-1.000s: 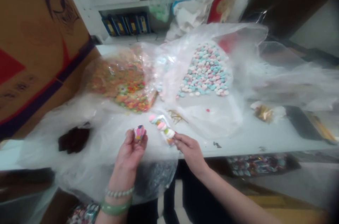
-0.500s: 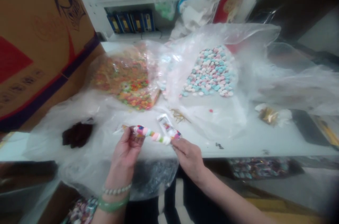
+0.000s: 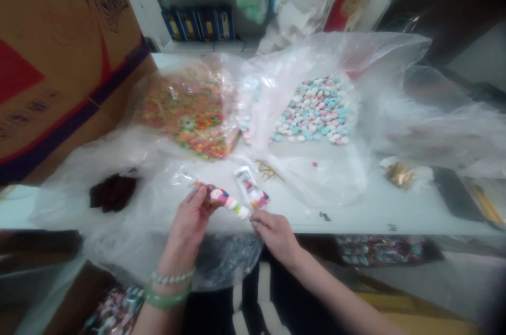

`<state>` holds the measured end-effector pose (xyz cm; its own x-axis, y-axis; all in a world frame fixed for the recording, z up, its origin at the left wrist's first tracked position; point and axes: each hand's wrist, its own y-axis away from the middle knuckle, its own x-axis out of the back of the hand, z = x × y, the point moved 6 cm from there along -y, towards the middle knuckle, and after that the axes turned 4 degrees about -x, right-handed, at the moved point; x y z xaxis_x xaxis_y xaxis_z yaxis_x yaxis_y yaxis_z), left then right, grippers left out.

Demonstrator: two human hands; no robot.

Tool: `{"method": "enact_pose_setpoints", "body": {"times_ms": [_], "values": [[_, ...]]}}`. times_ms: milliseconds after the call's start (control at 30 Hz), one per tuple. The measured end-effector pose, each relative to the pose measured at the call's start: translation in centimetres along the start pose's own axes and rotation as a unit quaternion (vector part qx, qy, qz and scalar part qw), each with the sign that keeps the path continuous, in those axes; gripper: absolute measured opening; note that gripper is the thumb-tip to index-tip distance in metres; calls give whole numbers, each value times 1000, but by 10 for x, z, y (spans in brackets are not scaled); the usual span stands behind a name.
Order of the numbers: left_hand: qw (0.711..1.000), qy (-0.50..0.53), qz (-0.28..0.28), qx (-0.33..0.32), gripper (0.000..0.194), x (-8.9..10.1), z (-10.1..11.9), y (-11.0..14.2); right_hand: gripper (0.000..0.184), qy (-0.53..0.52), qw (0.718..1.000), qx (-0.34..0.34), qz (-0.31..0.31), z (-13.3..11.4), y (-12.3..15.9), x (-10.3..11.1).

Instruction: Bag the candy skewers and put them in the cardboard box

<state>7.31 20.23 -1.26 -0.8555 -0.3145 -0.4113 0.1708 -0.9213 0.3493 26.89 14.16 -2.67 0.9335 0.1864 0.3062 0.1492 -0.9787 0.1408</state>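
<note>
Candy stick [image 3: 225,203] sits between the hands at the table's front edge: left hand [image 3: 185,227] pinches its 9 o'clock end, right hand [image 3: 274,235] closes narrowly at its 3 o'clock end, contact unclear; a slack pinch risks dropping it onto the plastic sheet [image 3: 118,232].

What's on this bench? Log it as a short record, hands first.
Left hand: grips a pastel candy strip
Left wrist: bead bracelet, green bangle
Right hand: at the strip's far end, contact unclear
Beside hands: printed wrapper
Heaps: pastel candies, multicoloured small candies in a transparent bag
Also: dark brown lump, cardboard box
</note>
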Motion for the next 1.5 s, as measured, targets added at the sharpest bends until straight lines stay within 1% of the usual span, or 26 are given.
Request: {"method": "enact_pose_setpoints", "body": {"times_ms": [67, 133, 167, 200, 233, 300, 367, 433, 500, 567, 633, 667, 733, 767, 867, 933, 1000, 1100, 1133, 1167, 1200, 1233, 1333, 1400, 1467, 1500], "values": [[999, -34, -13, -2, 30, -1, -1, 1, 17, -83, 995, -42, -19, 0, -1, -2], [998, -56, -17, 4, 30, -1, -2, 3, 15, -153, 982, -104, -24, 5, -2, -5], [998, -60, -19, 10, 31, -1, -2, 4, 14, -168, 978, -121, -18, 8, -3, -6], [998, -59, -19, 17, 31, -1, -3, 5, 13, -165, 979, -121, -4, 10, -3, -6], [998, -55, -19, 24, 31, -1, -3, 6, 13, -142, 984, -102, 19, 10, -4, -4], [998, -50, -12, 32, 33, -1, -4, 7, 15, -58, 995, -32, 72, 5, -3, 2], [998, -51, 2, 33, 35, 0, -5, 8, 18, 28, 993, 27, 108, -1, 1, 5], [998, -54, 15, 32, 37, 2, -7, 9, 20, 81, 988, 61, 115, -5, 5, 4], [998, -52, 25, 34, 37, 4, -11, 9, 19, 85, 988, 69, 105, -7, 6, 2], [998, -40, 36, 36, 36, 8, -14, 8, 18, 36, 996, 38, 79, -6, 5, -1], [999, -20, 41, 29, 36, 11, -15, 9, 15, -58, 997, -34, 38, -1, 2, -6], [999, -13, 36, 26, 37, 11, -16, 9, 15, -109, 991, -79, 16, 2, 2, -9], [1000, -9, 17, 19, 39, 10, -15, 10, 15, -196, 968, -153, -20, 5, 3, -16], [1000, -11, 7, 17, 40, 10, -15, 11, 16, -228, 957, -175, -33, 5, 4, -18], [1000, -16, -9, 12, 42, 11, -14, 12, 17, -301, 928, -203, -84, 4, 6, -23], [999, -27, -21, 16, 42, 12, -14, 13, 18, -352, 897, -230, -135, 7, 7, -27], [999, -37, -33, 16, 41, 12, -14, 15, 20, -409, 849, -266, -200, 12, 9, -34], [998, -42, -38, 18, 38, 11, -14, 18, 20, -492, 757, -300, -309, 15, 13, -46], [998, -42, -36, 21, 37, 11, -14, 19, 20, -507, 734, -304, -334, 15, 15, -50], [998, -42, -32, 24, 37, 12, -14, 20, 20, -514, 724, -306, -343, 15, 16, -54], [999, -40, -25, 25, 37, 14, -14, 21, 19, -510, 734, -304, -329, 15, 16, -56], [999, -38, -13, 22, 37, 16, -13, 21, 19, -494, 763, -297, -293, 16, 15, -56], [999, -21, 31, 3, 37, 23, -12, 21, 17, -391, 879, -239, -131, 14, 12, -48], [998, -2, 59, -7, 35, 26, -12, 21, 13, -298, 937, -173, -53, 6, 11, -40], [997, 14, 79, -15, 32, 27, -10, 20, 7, -194, 976, -95, -5, -4, 10, -33], [996, 18, 85, -18, 31, 26, -10, 20, 5, -140, 988, -56, 15, -9, 9, -30]]}}
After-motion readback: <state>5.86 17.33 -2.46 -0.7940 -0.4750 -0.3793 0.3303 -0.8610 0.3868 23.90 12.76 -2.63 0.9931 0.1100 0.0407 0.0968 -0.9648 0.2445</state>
